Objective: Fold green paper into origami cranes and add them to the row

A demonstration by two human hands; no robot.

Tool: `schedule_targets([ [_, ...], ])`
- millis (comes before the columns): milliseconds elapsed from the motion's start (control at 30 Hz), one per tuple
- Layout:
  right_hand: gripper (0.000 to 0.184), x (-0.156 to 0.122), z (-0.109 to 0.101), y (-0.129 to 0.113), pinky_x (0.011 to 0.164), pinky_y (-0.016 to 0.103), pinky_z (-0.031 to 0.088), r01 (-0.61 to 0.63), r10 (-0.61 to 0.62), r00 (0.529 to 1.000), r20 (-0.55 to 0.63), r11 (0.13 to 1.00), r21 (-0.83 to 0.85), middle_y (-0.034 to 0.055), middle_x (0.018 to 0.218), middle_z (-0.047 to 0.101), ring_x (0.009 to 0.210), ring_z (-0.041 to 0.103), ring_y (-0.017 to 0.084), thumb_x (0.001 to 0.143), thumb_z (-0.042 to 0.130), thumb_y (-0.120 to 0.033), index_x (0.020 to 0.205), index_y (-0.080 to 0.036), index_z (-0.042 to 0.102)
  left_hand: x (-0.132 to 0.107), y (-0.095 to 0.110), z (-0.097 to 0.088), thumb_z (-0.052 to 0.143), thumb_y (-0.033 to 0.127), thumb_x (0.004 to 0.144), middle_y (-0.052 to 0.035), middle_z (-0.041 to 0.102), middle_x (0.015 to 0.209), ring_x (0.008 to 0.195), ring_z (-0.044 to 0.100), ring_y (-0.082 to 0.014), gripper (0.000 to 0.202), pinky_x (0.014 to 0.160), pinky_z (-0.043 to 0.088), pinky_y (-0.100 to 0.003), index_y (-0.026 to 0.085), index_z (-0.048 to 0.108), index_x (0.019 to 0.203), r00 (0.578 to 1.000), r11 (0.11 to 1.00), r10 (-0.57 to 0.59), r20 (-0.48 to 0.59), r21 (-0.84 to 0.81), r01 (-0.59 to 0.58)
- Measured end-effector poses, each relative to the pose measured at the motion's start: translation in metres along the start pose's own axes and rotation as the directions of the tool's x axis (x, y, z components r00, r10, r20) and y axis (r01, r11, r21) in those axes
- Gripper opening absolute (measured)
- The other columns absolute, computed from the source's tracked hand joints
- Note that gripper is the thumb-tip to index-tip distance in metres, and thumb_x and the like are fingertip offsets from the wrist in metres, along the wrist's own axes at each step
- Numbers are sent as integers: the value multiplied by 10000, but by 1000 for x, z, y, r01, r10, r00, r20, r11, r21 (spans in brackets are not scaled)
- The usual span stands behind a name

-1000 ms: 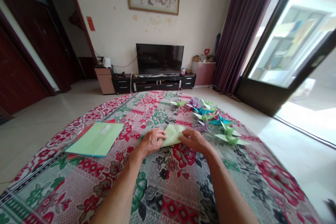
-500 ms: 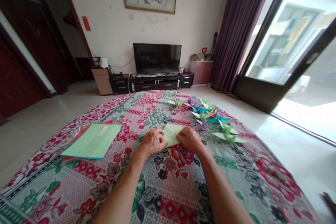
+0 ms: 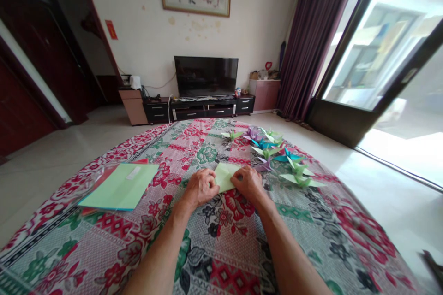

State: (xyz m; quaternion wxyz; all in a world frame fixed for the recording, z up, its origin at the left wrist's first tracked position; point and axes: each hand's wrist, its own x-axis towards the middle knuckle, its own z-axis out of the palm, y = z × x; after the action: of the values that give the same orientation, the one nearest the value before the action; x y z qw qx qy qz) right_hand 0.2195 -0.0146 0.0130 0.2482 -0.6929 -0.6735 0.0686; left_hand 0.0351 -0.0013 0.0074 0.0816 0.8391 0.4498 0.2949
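Observation:
A small folded piece of pale green paper [image 3: 224, 178] lies on the patterned tablecloth in front of me. My left hand [image 3: 201, 186] grips its left edge, fingers curled and thumb pressed down. At the paper's right edge, my right hand [image 3: 249, 181] pinches it between thumb and fingers. The fingertips cover both side edges, so the folds there are hidden. Just beyond my right hand sits a purple paper crane [image 3: 265, 164]. A light green paper crane [image 3: 302, 179] rests farther right.
On the left lies a stack of coloured paper sheets [image 3: 119, 188], green on top, partly in clear plastic. Several green, blue and purple cranes cluster at the far right of the round table's cloth [image 3: 221, 258]. A television [image 3: 206, 76] stands beyond on a low black cabinet.
Both hands keep their hold on the green paper, with almost no movement. The whole view has shifted very slightly.

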Motion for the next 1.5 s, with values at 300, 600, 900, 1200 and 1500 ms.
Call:
schedule_targets([
  [300, 139, -1, 5, 2, 859, 354, 294, 16, -14, 999, -30, 997, 69, 36, 949, 601, 945, 501, 210, 744, 576, -273, 830, -245, 681, 2, -5, 4, 599, 151, 681, -36, 650, 896, 843, 582, -158, 194, 825, 446, -292, 191, 528, 505, 1000, 1000, 10, -1, 27, -10],
  [600, 173, -1, 6, 5, 881, 340, 294, 52, -49, 998, -32, 995, 88, 25, 955, 619, 952, 510, 195, 768, 564, -283, 840, -281, 721, 1, -5, 4, 610, 158, 679, -36, 644, 920, 855, 576, -161, 192, 838, 442, -305, 186, 540, 503, 1000, 1000, 11, -8, 7, -11],
  [900, 154, -1, 7, 8, 847, 295, 342, 56, -49, 997, -61, 990, 126, 22, 911, 640, 894, 547, 175, 754, 590, -269, 791, -267, 739, 1, -6, 4, 613, 171, 681, -39, 638, 923, 860, 570, -164, 195, 837, 441, -310, 178, 549, 497, 1000, 1000, 2, 3, -10, -2],
  [1200, 141, -3, 7, 8, 844, 301, 332, 73, -65, 995, -79, 991, 108, 23, 913, 640, 892, 545, 178, 759, 592, -265, 782, -260, 731, 1, -4, 4, 597, 167, 691, -46, 640, 931, 862, 565, -164, 197, 840, 429, -303, 168, 557, 499, 1000, 1000, -22, 17, 0, 22],
  [1500, 191, -5, 6, 7, 846, 349, 298, 106, -101, 992, -70, 991, 79, 36, 973, 611, 934, 513, 202, 784, 560, -260, 907, -281, 705, 2, -3, 4, 588, 157, 694, -47, 643, 932, 867, 566, -156, 182, 846, 422, -282, 166, 572, 513, 999, 999, -35, 30, 26, 34],
])
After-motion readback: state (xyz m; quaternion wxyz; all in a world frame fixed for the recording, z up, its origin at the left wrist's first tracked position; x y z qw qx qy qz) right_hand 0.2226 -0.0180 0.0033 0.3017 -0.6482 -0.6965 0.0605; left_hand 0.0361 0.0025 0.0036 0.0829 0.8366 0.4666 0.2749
